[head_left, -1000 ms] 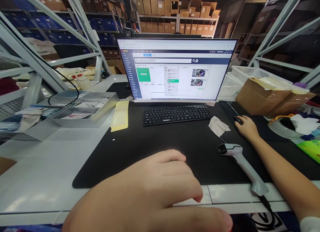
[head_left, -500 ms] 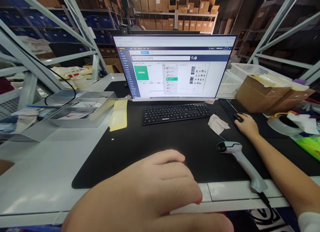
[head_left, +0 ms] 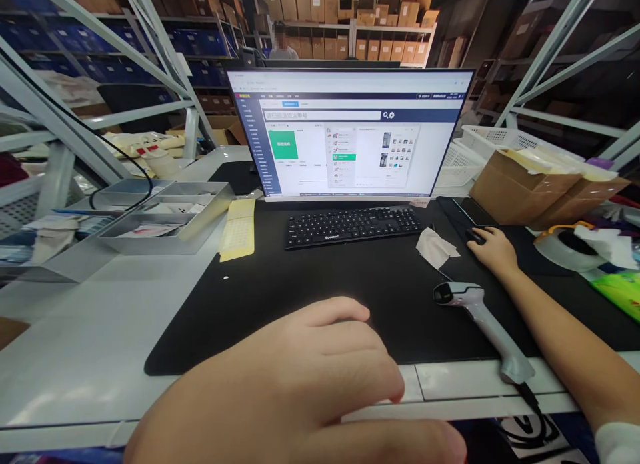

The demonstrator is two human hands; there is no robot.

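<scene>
At centre right of the frame, the right hand (head_left: 493, 251) cups the black mouse (head_left: 476, 235); small, steady wrist moves suit it best. The left hand (head_left: 300, 391) rests loosely curled, holding nothing, at the bottom. A crumpled tissue (head_left: 436, 249) and barcode scanner (head_left: 480, 324) crowd the mouse's left; the keyboard (head_left: 353, 225) sits below the monitor (head_left: 347, 134).

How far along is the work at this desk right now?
Done: monitor shows a green status block. In hand: the right hand rests on the mouse; the left hand lies empty on the desk edge. Left: the barcode scanner lies untouched on the mat.
</scene>
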